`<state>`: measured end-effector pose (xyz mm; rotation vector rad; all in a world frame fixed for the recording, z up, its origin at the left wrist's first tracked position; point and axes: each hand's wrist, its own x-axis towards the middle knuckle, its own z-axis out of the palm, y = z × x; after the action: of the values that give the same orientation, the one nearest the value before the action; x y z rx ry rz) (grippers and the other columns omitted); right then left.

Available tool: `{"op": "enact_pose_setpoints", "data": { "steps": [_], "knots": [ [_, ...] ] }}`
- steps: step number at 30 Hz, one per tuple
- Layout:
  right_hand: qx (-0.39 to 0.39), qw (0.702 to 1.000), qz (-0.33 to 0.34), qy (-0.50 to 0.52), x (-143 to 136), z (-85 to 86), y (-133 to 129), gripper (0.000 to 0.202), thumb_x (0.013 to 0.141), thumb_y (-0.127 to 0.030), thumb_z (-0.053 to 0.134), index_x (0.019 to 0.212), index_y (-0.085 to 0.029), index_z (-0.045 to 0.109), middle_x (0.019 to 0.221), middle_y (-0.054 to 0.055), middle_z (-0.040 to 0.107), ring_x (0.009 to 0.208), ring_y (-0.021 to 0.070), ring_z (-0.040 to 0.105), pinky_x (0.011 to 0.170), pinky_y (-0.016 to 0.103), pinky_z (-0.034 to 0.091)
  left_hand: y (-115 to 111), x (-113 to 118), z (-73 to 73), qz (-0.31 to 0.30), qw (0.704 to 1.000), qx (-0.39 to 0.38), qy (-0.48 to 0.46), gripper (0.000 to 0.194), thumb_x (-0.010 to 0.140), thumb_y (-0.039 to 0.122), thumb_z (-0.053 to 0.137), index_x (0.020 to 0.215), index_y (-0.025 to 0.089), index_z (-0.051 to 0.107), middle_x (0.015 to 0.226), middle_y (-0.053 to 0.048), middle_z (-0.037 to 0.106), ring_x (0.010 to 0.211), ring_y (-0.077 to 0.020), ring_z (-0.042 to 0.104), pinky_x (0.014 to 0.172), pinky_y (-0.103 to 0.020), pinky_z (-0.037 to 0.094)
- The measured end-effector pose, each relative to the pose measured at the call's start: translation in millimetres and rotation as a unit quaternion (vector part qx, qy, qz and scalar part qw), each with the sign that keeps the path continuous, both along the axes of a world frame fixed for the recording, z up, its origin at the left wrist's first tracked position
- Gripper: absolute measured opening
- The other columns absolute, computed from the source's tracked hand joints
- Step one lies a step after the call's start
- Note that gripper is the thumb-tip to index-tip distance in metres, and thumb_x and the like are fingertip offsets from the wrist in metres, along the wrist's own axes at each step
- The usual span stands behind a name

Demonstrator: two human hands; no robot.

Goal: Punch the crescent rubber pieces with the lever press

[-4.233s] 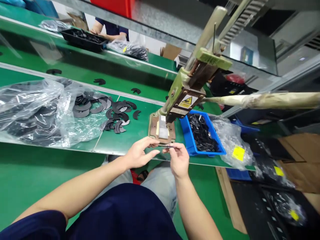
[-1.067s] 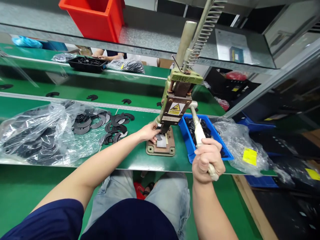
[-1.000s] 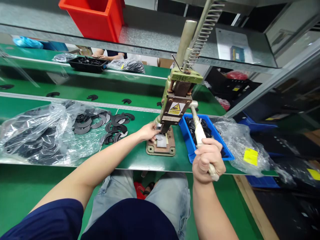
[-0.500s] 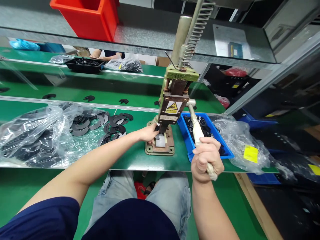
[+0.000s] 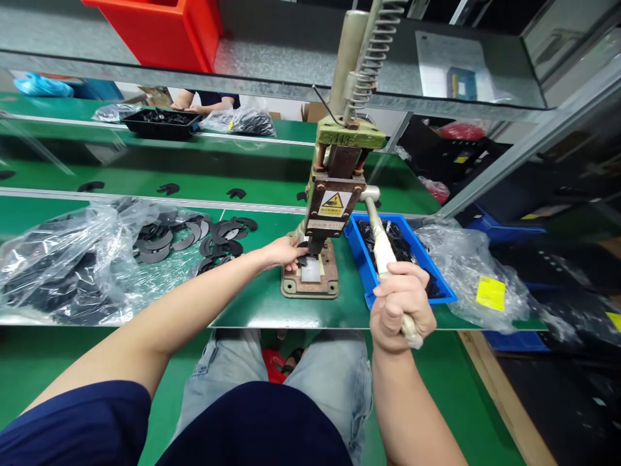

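In front of me stands a hand lever press with a warning label on its ram block. My right hand is wrapped round the taped lever handle, which slopes down toward me. My left hand is at the left of the press, its fingers closed on a black curved flat piece beside the lower end of the ram. A pale block sits on the press base under the ram. The fingers partly hide the piece.
To the left, loose black C-shaped pieces lie beside a clear plastic bag. A blue tray of black parts stands right of the press. Several black pieces lie along the green strip behind; a co-worker's hands show beyond it.
The black piece in my left hand shows more now, with the fingers shifted slightly left of the ram. My right hand keeps its grip and the lever stays about where it was.
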<state>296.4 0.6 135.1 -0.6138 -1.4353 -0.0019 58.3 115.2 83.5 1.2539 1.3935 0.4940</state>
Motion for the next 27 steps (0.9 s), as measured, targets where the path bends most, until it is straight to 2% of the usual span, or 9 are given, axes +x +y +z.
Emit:
{"op": "enact_pose_setpoints", "data": {
  "steps": [5, 8, 14, 17, 20, 21, 23, 25, 27],
  "knots": [
    [0.013, 1.000, -0.008, 0.026, -5.2, -0.7, 3.0, 0.042, 0.099, -0.045, 0.060, 0.064, -0.024, 0.051, 0.061, -0.001, 0.059, 0.081, 0.0243, 0.067, 0.089, 0.054, 0.049, -8.3, 4.8, -10.6, 0.008, 0.998, 0.058, 0.034, 0.026, 0.098, 0.043, 0.071, 0.098, 0.017, 0.067, 0.053, 0.004, 0.060, 0.038, -0.0096, 0.056, 0.039, -0.017, 0.038],
    [0.031, 0.999, -0.017, 0.041, -8.1, -2.5, 7.7, 0.044, 0.100, -0.047, 0.060, 0.062, -0.024, 0.050, 0.058, -0.002, 0.055, 0.077, 0.0220, 0.066, 0.088, 0.051, 0.050, -10.4, 7.3, -13.2, 0.026, 0.997, 0.057, 0.037, 0.029, 0.099, 0.044, 0.070, 0.090, 0.016, 0.067, 0.051, 0.005, 0.057, 0.034, -0.0074, 0.049, 0.038, -0.017, 0.033],
    [0.063, 0.996, -0.025, 0.060, -10.8, -4.5, 14.4, 0.049, 0.099, -0.046, 0.062, 0.059, -0.023, 0.045, 0.055, -0.003, 0.051, 0.069, 0.0180, 0.061, 0.088, 0.046, 0.050, -1.3, 6.3, -7.4, 0.015, 0.999, 0.035, 0.017, 0.022, 0.095, 0.038, 0.074, 0.095, 0.016, 0.069, 0.060, 0.004, 0.061, 0.034, -0.0063, 0.046, 0.037, -0.019, 0.031],
    [0.069, 0.996, -0.018, 0.048, -9.1, -2.4, 13.6, 0.048, 0.097, -0.043, 0.064, 0.058, -0.023, 0.045, 0.056, -0.003, 0.053, 0.068, 0.0183, 0.061, 0.086, 0.046, 0.051, -4.5, 6.9, -10.4, 0.025, 0.998, 0.051, 0.010, 0.023, 0.095, 0.040, 0.073, 0.096, 0.017, 0.069, 0.060, 0.004, 0.061, 0.037, -0.0079, 0.048, 0.041, -0.020, 0.034],
    [0.075, 0.997, -0.013, 0.031, -6.6, -1.2, 15.2, 0.047, 0.095, -0.042, 0.066, 0.057, -0.022, 0.045, 0.056, -0.003, 0.051, 0.065, 0.0184, 0.061, 0.085, 0.047, 0.052, -18.1, 5.9, -17.6, 0.036, 0.989, 0.141, 0.034, 0.025, 0.097, 0.042, 0.068, 0.095, 0.018, 0.067, 0.063, 0.003, 0.062, 0.048, -0.0105, 0.055, 0.050, -0.021, 0.041],
    [0.080, 0.996, -0.010, 0.030, -6.0, -1.1, 16.6, 0.047, 0.094, -0.042, 0.066, 0.057, -0.021, 0.044, 0.055, -0.003, 0.049, 0.063, 0.0181, 0.060, 0.085, 0.048, 0.052, -24.1, 3.6, -19.8, 0.025, 0.981, 0.189, 0.039, 0.023, 0.098, 0.041, 0.066, 0.098, 0.018, 0.067, 0.068, 0.002, 0.065, 0.054, -0.0112, 0.058, 0.054, -0.022, 0.044],
    [0.095, 0.995, -0.005, 0.036, -5.8, -1.3, 20.0, 0.049, 0.093, -0.043, 0.067, 0.056, -0.021, 0.043, 0.053, -0.004, 0.047, 0.060, 0.0175, 0.059, 0.083, 0.047, 0.052, -35.7, -7.3, -22.3, -0.038, 0.958, 0.281, 0.039, 0.021, 0.098, 0.037, 0.064, 0.108, 0.019, 0.069, 0.083, 0.000, 0.071, 0.066, -0.0124, 0.063, 0.063, -0.023, 0.049],
    [0.109, 0.993, -0.002, 0.047, -6.8, -1.4, 22.8, 0.050, 0.092, -0.043, 0.068, 0.055, -0.021, 0.042, 0.051, -0.004, 0.045, 0.059, 0.0174, 0.058, 0.081, 0.046, 0.052, -42.6, -30.2, -22.1, -0.110, 0.930, 0.344, 0.068, 0.024, 0.098, 0.036, 0.063, 0.115, 0.021, 0.071, 0.097, -0.002, 0.074, 0.079, -0.0148, 0.067, 0.074, -0.025, 0.053],
    [0.114, 0.992, -0.004, 0.054, -8.5, -1.2, 24.5, 0.049, 0.092, -0.042, 0.068, 0.055, -0.021, 0.042, 0.050, -0.004, 0.044, 0.058, 0.0168, 0.057, 0.081, 0.046, 0.052, -39.8, -65.6, -19.9, -0.118, 0.905, 0.376, 0.159, 0.024, 0.098, 0.038, 0.063, 0.112, 0.022, 0.075, 0.106, -0.005, 0.075, 0.093, -0.0188, 0.070, 0.086, -0.029, 0.055]
  ]
}}
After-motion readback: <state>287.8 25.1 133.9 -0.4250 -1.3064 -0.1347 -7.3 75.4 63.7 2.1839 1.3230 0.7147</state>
